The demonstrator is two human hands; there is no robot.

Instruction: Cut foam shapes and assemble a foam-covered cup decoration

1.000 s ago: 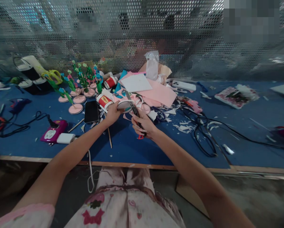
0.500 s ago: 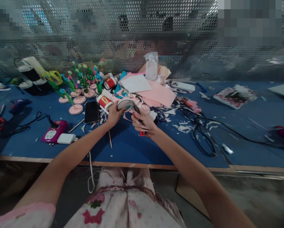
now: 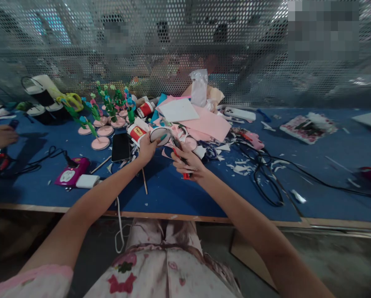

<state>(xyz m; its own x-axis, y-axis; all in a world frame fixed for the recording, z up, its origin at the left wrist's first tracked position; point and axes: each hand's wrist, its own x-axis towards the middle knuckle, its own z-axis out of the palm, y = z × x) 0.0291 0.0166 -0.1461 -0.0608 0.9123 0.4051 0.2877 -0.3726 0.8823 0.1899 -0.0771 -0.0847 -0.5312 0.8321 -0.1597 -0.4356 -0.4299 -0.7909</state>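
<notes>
My left hand [image 3: 148, 150] is closed on a round white piece with a dark rim [image 3: 160, 135], its face tilted toward me. My right hand [image 3: 188, 161] grips red-handled scissors [image 3: 185, 175], whose dark blades point up and left beside the round piece's right edge. Whether the blades touch it, I cannot tell. Just behind my left hand lies a white roll with a red and yellow label [image 3: 137, 133]. Below the hands a thin wooden stick [image 3: 144, 182] rests on the blue table [image 3: 169, 194].
Green craft plants on pink round bases [image 3: 100, 143] stand at left, near a black phone [image 3: 120, 147] and a purple power socket [image 3: 72, 171]. Pink and white sheets [image 3: 179, 110] pile up behind. Cables [image 3: 266, 186] and scraps lie right. Another person's hand [image 3: 1, 136] reaches in at far left.
The round piece has shifted slightly left and tilted, and my left hand has moved a little with it. Another person's hand has come further in at the far left.
</notes>
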